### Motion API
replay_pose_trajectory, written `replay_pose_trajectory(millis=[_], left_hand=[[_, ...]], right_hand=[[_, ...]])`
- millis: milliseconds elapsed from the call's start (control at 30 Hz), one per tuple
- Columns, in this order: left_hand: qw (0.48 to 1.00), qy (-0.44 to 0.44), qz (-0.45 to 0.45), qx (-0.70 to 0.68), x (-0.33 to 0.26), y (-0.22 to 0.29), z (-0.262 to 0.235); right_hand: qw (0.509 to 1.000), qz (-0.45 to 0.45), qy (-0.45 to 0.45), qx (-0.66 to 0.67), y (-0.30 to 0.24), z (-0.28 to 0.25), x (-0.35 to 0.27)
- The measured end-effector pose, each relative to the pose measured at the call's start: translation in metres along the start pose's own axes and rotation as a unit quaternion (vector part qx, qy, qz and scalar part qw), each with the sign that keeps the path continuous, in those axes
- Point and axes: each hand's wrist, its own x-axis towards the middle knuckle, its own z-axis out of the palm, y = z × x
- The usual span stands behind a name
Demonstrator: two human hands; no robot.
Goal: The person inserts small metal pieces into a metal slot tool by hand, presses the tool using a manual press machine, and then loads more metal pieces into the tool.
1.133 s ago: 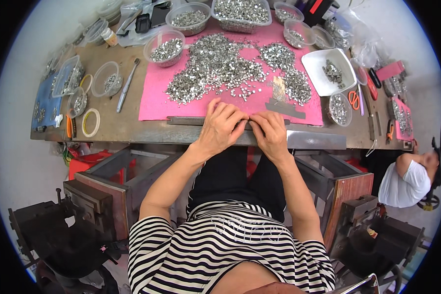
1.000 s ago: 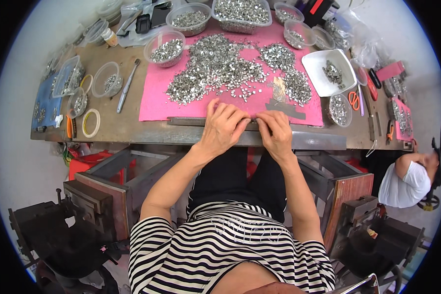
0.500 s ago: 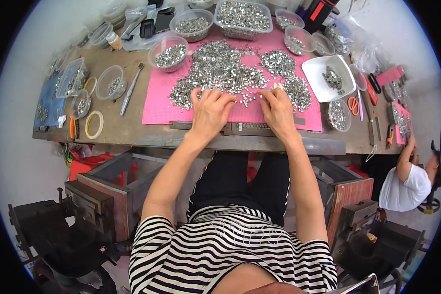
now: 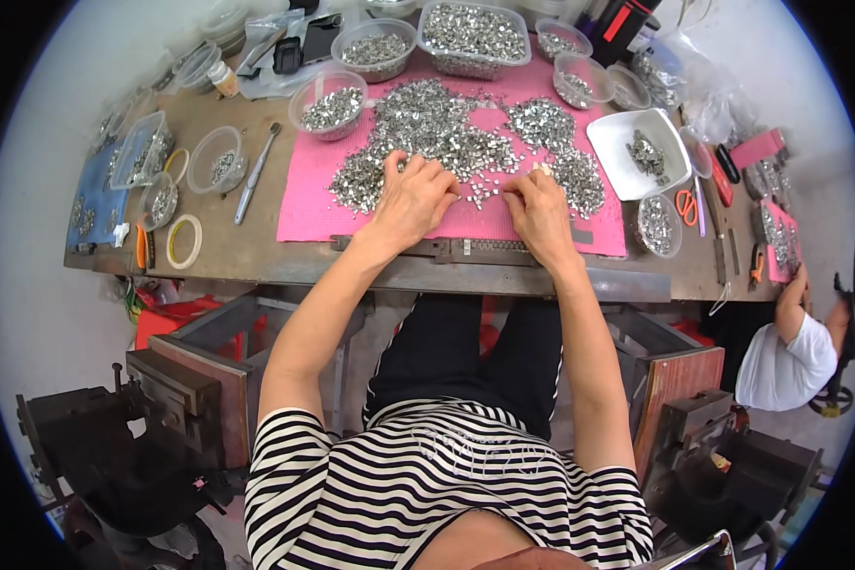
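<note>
Heaps of small silvery metal pieces cover much of a pink mat on the workbench. At the near side of the heap, my left hand has its thumb and forefinger brought together by the loose pieces; the other fingers are curled over. Across a small gap, my right hand pinches in the same way, its fingertips pointing left. Whatever either pinch holds is too small to make out. Between and below the hands, a dark metal strip with a row of pieces lies along the mat's near edge.
Clear tubs of metal pieces line the back. A white tray stands right of the mat, near orange-handled scissors. A grey-handled brush and tape roll lie left. Another person works at far right.
My left hand has shifted slightly away from me, with its wrist turned and the forearm swung outward to the left. My right hand has barely moved, still pinched near the loose pieces.
</note>
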Motion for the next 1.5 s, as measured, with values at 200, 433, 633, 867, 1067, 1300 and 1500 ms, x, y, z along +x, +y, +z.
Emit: replay_pose_trajectory(millis=[200,433,633,867,1067,1300,1500], left_hand=[[1.0,0.013,-0.012,-0.023,0.001,0.012,-0.002],[0.999,0.02,-0.026,-0.002,0.001,0.015,0.01],[0.999,0.023,-0.024,0.0,0.002,0.015,0.012],[0.997,0.034,0.015,-0.071,-0.009,0.039,-0.002],[0.992,0.058,0.004,-0.111,-0.022,0.074,0.012],[0.992,0.066,-0.02,-0.109,-0.025,0.077,0.018],[0.99,0.062,-0.046,-0.118,-0.024,0.069,0.012]], right_hand=[[1.0,0.015,0.011,0.012,-0.003,-0.002,-0.002],[0.997,0.073,-0.029,-0.019,0.0,0.002,-0.002],[0.997,0.03,-0.01,-0.065,-0.001,0.002,-0.005],[0.992,0.04,-0.02,0.119,-0.024,-0.028,-0.033],[0.992,0.011,0.008,0.126,-0.028,-0.022,-0.056],[0.994,-0.009,0.045,0.102,-0.029,-0.015,-0.064],[0.993,-0.042,0.076,0.074,-0.027,-0.011,-0.068]])
